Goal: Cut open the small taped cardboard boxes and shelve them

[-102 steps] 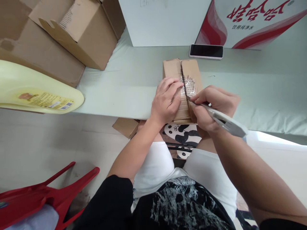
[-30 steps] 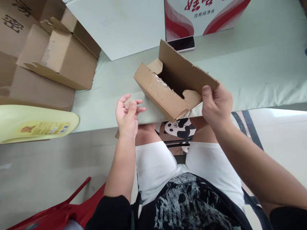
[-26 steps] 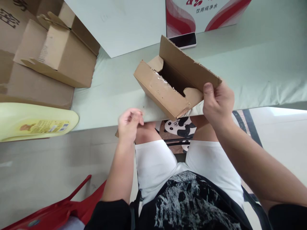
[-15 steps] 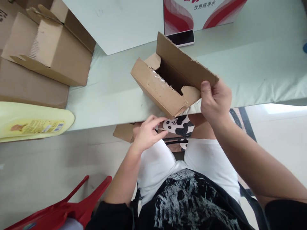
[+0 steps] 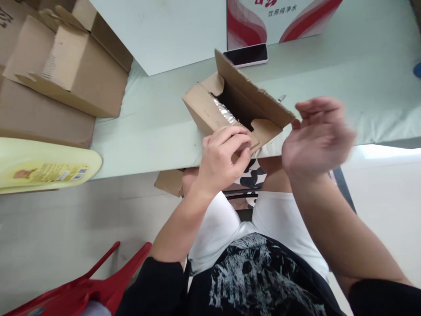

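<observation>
A small brown cardboard box [image 5: 200, 105] stands tilted at the table's near edge, its torn-edged lid flap [image 5: 253, 90] raised. Shiny clear tape runs along the rim of the near wall, and the inside is dark. My left hand [image 5: 225, 151] grips the near wall at its right corner, with fingers bent over the rim and thumb below. To the right of the flap, my right hand [image 5: 317, 138] is off the box, palm turned up and fingers apart, slightly blurred. It holds nothing that I can see.
Behind the box lie a phone [image 5: 248, 55] and a small shiny object [image 5: 282, 98], partly hidden. White cartons [image 5: 164, 30] stand at the back. Larger brown boxes [image 5: 95, 74] and a yellow bottle [image 5: 49, 164] are on the left. A red chair [image 5: 95, 281] is below left.
My right hand has let go of the lid flap and moved right, opening. My left hand has risen from below the box and taken hold of its near wall.
</observation>
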The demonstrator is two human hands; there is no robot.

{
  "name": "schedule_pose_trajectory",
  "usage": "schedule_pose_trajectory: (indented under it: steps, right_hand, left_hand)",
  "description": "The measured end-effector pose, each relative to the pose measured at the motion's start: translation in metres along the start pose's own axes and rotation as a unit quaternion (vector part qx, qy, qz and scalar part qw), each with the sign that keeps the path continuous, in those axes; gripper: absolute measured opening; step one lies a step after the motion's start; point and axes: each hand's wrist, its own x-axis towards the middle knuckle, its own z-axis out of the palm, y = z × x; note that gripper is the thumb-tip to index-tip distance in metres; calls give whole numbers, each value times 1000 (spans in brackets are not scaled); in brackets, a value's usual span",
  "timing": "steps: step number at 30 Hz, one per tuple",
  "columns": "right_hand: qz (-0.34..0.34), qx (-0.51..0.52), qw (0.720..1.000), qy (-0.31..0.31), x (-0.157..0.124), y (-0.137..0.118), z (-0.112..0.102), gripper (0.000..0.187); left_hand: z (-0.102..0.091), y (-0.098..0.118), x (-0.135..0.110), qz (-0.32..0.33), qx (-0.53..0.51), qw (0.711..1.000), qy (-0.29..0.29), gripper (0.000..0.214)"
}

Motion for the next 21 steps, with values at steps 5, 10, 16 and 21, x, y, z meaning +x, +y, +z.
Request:
schedule_pose_trajectory:
  steps: [5,10,16,21]
  right_hand:
    - [146,210,967,2,0,-38,-15,39]
    - [157,193,963,-103,-8,-42,-3,44]
    - [120,169,962,-177,-9,-29,0,51]
    - [75,153,968,-182,-2,-36,-15,47]
  left_hand:
    - [4,5,-1,18,32,999,12,10]
    - [6,10,-2,52,-11,997,-57,21]
    - [4,6,-1,69,-40,996,-40,27]
    - [5,2,-1,51,-33,997,-47,27]
